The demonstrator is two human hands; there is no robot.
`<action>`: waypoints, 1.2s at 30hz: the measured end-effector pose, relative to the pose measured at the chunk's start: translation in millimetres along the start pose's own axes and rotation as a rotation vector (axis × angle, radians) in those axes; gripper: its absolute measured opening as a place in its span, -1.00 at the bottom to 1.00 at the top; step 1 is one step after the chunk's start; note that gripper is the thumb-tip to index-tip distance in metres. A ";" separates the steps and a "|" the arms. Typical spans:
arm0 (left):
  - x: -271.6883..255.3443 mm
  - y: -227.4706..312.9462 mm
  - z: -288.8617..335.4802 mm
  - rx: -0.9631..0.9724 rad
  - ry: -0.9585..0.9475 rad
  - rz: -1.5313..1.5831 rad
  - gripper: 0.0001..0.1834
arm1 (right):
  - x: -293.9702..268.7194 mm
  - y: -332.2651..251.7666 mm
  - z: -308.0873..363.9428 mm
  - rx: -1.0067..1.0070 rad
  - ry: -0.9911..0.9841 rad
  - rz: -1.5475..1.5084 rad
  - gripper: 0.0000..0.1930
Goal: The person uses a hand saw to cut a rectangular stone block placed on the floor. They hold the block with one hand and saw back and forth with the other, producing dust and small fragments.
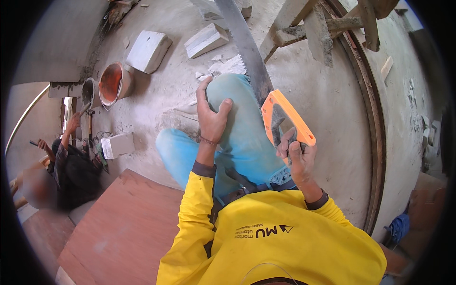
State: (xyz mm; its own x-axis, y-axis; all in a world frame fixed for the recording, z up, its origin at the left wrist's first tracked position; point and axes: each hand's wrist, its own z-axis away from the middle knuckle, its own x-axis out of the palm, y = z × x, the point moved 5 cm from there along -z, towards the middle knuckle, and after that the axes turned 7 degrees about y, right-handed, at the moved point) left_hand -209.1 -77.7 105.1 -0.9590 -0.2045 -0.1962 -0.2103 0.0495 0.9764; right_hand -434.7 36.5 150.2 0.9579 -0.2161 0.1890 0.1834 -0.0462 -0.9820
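My right hand (300,156) is wrapped round the orange and black handle of a handsaw (287,114). Its long grey toothed blade points away from me, past the outer side of my raised knee. My left hand (212,116) rests on the knee of my light blue trousers (247,128), holding nothing, with thumb and fingers apart. Just beyond that knee lie white broken block pieces (232,65) and crumbs on the floor. A cut white block (206,41) is a little farther off, near the blade.
A larger white block (148,51), a bucket with a reddish inside (110,84) and another block (118,145) stand left. Wooden trestle parts (317,35) rise at the far right. A reddish board (124,221) lies near left. Another person (78,175) sits at the left, holding a dark object.
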 end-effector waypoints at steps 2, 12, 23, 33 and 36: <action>1.8 -0.8 -0.5 0.027 0.031 0.032 -0.23 | 0.6 -3.4 -4.3 -0.004 -0.024 -0.019 -0.51; 6.6 -21.3 -2.6 0.053 0.197 0.024 -0.50 | 29.6 -20.3 -31.3 0.067 -0.072 -0.072 -0.59; 9.5 -59.4 -7.7 -0.279 0.152 0.031 -0.17 | 81.5 -16.0 -75.2 0.067 -0.195 -0.090 -0.51; 7.6 -56.1 -7.6 -0.287 0.169 0.033 -0.12 | 91.9 -18.9 -83.2 0.070 -0.164 -0.051 -0.64; 6.8 -57.8 -6.1 -0.294 0.197 0.011 -0.10 | 94.0 -21.7 -81.7 0.080 -0.167 -0.048 -0.65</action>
State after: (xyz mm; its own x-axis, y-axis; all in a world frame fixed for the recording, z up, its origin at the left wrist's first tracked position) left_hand -202.3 -87.9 47.8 -0.8996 -0.3920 -0.1924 -0.1089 -0.2254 0.9682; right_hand -366.7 -62.5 189.6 0.9698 -0.0506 0.2384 0.2400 0.0269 -0.9704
